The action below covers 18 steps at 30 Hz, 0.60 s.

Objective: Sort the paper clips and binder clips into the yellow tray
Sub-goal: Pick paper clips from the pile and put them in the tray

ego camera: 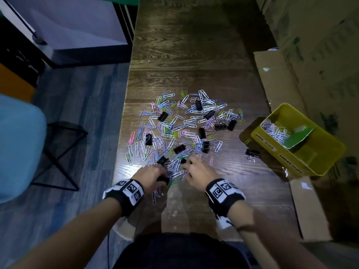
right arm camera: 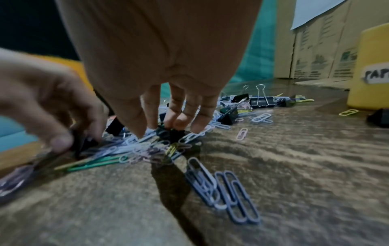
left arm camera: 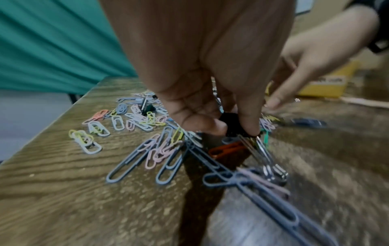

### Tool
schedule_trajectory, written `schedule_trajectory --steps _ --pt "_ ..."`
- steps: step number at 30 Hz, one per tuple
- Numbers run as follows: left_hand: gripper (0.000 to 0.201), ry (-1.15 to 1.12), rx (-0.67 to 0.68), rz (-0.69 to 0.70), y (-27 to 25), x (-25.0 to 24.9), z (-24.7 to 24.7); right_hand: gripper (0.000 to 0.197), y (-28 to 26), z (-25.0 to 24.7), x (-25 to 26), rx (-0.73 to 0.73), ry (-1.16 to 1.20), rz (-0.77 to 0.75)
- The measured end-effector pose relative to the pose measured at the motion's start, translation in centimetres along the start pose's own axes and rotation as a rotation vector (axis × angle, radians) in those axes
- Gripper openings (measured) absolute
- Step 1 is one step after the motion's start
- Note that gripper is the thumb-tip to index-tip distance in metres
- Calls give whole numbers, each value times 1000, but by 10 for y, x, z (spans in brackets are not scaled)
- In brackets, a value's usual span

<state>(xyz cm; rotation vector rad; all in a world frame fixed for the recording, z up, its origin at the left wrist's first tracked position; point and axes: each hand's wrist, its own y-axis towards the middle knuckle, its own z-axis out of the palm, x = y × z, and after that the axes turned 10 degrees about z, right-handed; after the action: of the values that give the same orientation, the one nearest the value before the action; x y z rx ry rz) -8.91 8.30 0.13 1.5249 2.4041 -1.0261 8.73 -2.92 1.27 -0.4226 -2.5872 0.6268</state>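
Note:
A heap of coloured paper clips [ego camera: 180, 125] mixed with black binder clips [ego camera: 202, 133] covers the middle of the wooden table. My left hand [ego camera: 164, 176] [left arm camera: 235, 131] pinches a black binder clip [left arm camera: 233, 126] between thumb and finger at the heap's near edge; its silver handles hang down. My right hand [ego camera: 185, 166] [right arm camera: 162, 131] is beside it, fingertips and thumb closed down on another black binder clip [right arm camera: 171, 133]. The yellow tray [ego camera: 272, 144] [right arm camera: 368, 66] stands at the right, with paper clips [ego camera: 274, 131] in its far compartment.
One binder clip [ego camera: 251, 153] lies alone near the tray. Cardboard boxes [ego camera: 310, 55] line the right side, and flat cardboard [ego camera: 275, 84] lies under the tray. The table's left edge [ego camera: 124, 117] drops to the floor, where a blue chair [ego camera: 19, 148] stands.

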Motion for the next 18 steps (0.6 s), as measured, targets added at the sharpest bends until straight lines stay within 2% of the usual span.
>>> schedule_trajectory --steps 6,9,11,13,15,16,18 --pt "17 -403 -255 -100 16 8 -28 41 6 10 1 -65 -118 134" --pt "17 -549 -309 -158 29 2 -37 63 5 11 -2 -78 -36 163" --pt "26 -608 -320 -162 32 0 -41 69 -2 13 -5 -122 32 175" --pt "30 -548 -375 -121 26 4 -41 60 -14 16 -9 -183 80 198" --pt "25 -320 -424 -129 9 15 -33 40 -28 19 -12 -210 81 246" --pt "26 -201 -424 -169 -1 22 -26 38 -34 21 -12 -199 77 270" --pt "40 -67 -328 -297 -21 30 -9 49 -43 27 -10 -139 77 315"
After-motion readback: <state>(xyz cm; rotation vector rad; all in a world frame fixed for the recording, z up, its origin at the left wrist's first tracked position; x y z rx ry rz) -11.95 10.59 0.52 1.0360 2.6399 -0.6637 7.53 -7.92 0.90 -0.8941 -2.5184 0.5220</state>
